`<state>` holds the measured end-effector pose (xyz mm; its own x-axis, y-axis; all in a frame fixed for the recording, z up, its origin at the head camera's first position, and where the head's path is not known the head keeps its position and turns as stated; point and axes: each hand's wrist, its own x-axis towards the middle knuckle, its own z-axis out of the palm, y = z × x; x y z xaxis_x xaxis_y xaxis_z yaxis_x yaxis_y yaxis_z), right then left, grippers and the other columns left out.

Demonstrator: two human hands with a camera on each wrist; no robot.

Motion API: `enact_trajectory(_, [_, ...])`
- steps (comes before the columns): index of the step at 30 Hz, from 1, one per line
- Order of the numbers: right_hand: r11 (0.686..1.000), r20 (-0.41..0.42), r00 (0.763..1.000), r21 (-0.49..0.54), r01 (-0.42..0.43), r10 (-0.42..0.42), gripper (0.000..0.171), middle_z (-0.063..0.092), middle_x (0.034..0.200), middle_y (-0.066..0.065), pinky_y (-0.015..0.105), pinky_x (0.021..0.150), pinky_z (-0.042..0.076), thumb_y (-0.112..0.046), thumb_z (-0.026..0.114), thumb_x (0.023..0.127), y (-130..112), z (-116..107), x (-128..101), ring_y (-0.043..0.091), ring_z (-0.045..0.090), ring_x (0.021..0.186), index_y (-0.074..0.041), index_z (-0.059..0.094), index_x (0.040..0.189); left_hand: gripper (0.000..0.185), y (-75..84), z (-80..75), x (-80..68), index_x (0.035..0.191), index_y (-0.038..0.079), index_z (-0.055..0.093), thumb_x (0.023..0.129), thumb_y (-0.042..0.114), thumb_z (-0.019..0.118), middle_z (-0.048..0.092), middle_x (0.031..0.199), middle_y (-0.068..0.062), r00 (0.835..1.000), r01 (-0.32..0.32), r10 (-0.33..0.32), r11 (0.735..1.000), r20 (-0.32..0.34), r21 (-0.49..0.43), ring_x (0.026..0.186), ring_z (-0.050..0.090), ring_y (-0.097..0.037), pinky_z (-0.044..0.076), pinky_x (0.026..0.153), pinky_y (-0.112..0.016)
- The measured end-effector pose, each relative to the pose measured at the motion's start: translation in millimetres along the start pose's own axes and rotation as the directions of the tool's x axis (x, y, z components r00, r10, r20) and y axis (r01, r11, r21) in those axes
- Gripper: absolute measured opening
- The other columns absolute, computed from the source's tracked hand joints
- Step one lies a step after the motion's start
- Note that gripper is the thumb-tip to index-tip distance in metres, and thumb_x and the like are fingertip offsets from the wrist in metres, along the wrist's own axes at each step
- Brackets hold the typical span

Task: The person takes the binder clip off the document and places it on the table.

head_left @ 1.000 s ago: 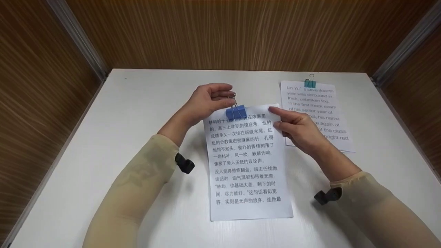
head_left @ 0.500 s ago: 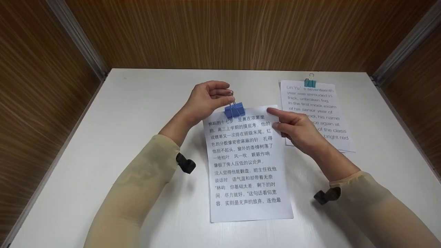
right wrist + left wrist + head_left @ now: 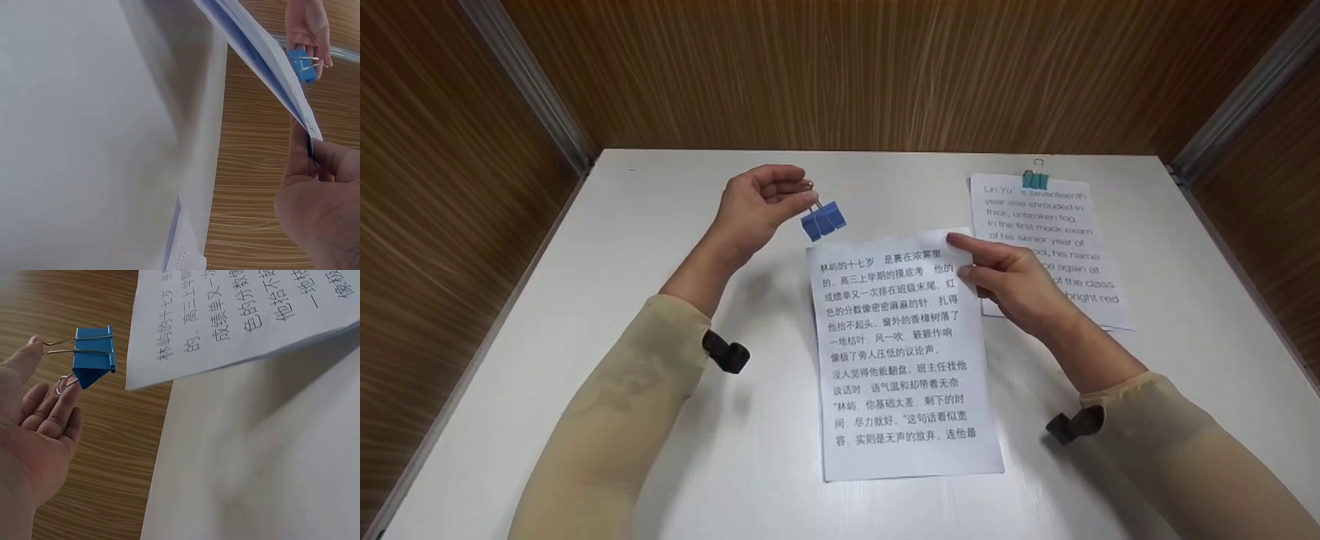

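Observation:
Between thumb and fingers, my left hand (image 3: 754, 206) pinches a blue binder clip (image 3: 824, 220) by its wire handles. The clip hangs just beyond the upper left corner of a stack of printed sheets (image 3: 900, 352), apart from it. In the left wrist view the clip (image 3: 93, 351) shows its narrow, closed-looking edge toward the paper. At the upper right corner my right hand (image 3: 1020, 289) pinches the stack, thumb on the front and fingers partly hidden. The right wrist view shows the sheets (image 3: 275, 62) edge-on, raised over the table, slightly fanned.
Behind my right hand, a second stack of English-printed sheets (image 3: 1035, 225) lies on the white table (image 3: 675, 225). A teal binder clip (image 3: 1035, 180) holds its top edge. Wood-grain panels (image 3: 840, 75) stand along the back and both sides.
The blue binder clip has come off the top edge of the sheets. My left hand has moved left and slightly up with it. My right hand keeps its pinch nearly in place.

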<state>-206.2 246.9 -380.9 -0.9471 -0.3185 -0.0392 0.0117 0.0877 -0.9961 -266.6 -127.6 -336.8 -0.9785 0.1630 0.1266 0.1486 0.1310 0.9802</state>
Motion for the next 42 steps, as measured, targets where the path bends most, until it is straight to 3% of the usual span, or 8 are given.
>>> enact_trajectory(6, [1.0, -0.016, 1.0, 0.025, -0.004, 0.004, 0.053, 0.066, 0.14, 0.016, 0.029, 0.089, 0.061, 0.002, 0.06, 0.105, 2, -4, 1, 0.022, 0.071, 0.113, -0.009, 0.053, 0.156, 0.044, -5.9, -28.5, -4.6, 0.135, 0.009, 0.068, 0.096, 0.023, 0.083, 0.074, 0.125, -0.007, 0.998, 0.047, -0.045, 0.999, -0.05, 0.023, 0.118, 0.071, -0.018, 0.053, 0.105, -0.028])
enact_trajectory(16, [1.0, -0.032, 0.999, 0.027, -0.007, 0.008, 0.053, 0.067, 0.135, 0.016, 0.024, 0.081, 0.057, 0.001, 0.061, 0.104, 4, -6, 2, 0.018, 0.068, 0.105, -0.008, 0.054, 0.156, 0.05, -27.3, -82.8, -22.6, 0.139, 0.007, 0.064, 0.096, 0.025, 0.082, 0.07, 0.131, -0.01, 0.986, 0.135, -0.127, 0.988, -0.11, 0.072, 0.121, 0.069, -0.018, 0.052, 0.108, -0.029])
enact_trajectory(23, [0.999, -0.028, 1.0, 0.054, -0.004, 0.006, 0.053, 0.066, 0.138, 0.016, 0.028, 0.089, 0.061, 0.003, 0.06, 0.104, 5, -7, 3, 0.02, 0.071, 0.113, -0.007, 0.053, 0.156, 0.053, -43.4, -111.8, -36.9, 0.142, 0.009, 0.062, 0.097, 0.028, 0.081, 0.069, 0.134, -0.009, 0.972, 0.208, -0.194, 0.973, -0.134, 0.099, 0.123, 0.068, -0.016, 0.051, 0.109, -0.028])
enact_trajectory(35, [0.999, -0.036, 0.999, 0.046, -0.004, 0.006, 0.053, 0.067, 0.138, 0.015, 0.029, 0.09, 0.061, 0.004, 0.06, 0.104, 5, -5, 3, 0.021, 0.071, 0.114, -0.006, 0.053, 0.156, 0.062, -68.5, -142.5, -49.8, 0.149, 0.008, 0.056, 0.098, 0.034, 0.079, 0.067, 0.139, -0.009, 0.953, 0.295, -0.278, 0.942, -0.12, 0.161, 0.124, 0.065, -0.014, 0.048, 0.113, -0.031])
enact_trajectory(42, [0.999, -0.036, 0.999, 0.037, -0.003, 0.004, 0.053, 0.067, 0.139, 0.016, 0.028, 0.09, 0.06, 0.003, 0.06, 0.104, 5, -5, 2, 0.02, 0.07, 0.113, -0.007, 0.053, 0.156, 0.065, -80.6, -152.8, -52.9, 0.152, 0.002, 0.051, 0.1, 0.03, 0.077, 0.066, 0.141, -0.013, 0.952, 0.303, -0.29, 0.932, -0.094, 0.199, 0.119, 0.066, -0.009, 0.052, 0.1, -0.018])
